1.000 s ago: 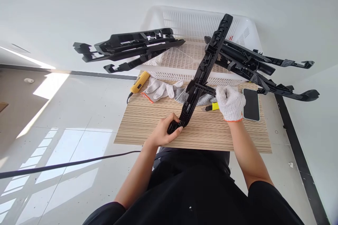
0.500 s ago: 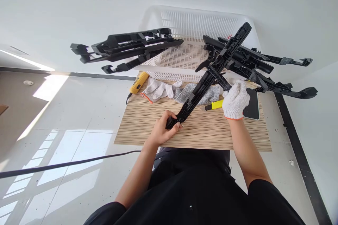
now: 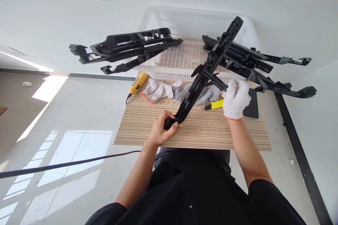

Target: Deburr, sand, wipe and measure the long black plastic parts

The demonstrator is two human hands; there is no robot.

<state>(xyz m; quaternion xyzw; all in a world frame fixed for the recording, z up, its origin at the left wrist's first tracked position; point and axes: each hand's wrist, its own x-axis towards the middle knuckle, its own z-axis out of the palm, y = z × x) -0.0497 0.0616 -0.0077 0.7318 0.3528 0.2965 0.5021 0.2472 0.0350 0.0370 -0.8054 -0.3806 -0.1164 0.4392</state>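
Observation:
My bare left hand (image 3: 165, 126) pinches the near end of a long black plastic part (image 3: 194, 93), which slants up and away to the right over the white basket. In a white knitted glove with an orange cuff, my right hand (image 3: 237, 99) is closed round one end of a black vernier caliper (image 3: 218, 81). The caliper lies across the part near its middle, its jaws at the part's left side. Whether the jaws touch the part I cannot tell. Just left of the gloved hand lies a yellow utility knife (image 3: 217, 104), its blade end pointing left.
The white basket (image 3: 148, 67) stands behind the striped wooden board (image 3: 200, 133). Black plastic parts (image 3: 132, 47) jut over its left side, and more parts (image 3: 264, 65) over its right. A yellow corded tool (image 3: 138, 83), spare gloves (image 3: 160, 89) and a dark flat tablet-like thing (image 3: 251, 105) lie on the board.
The far end of the held black part has swung left and slightly up. The caliper has shifted left with it, and the gloved fingers have changed their pose slightly.

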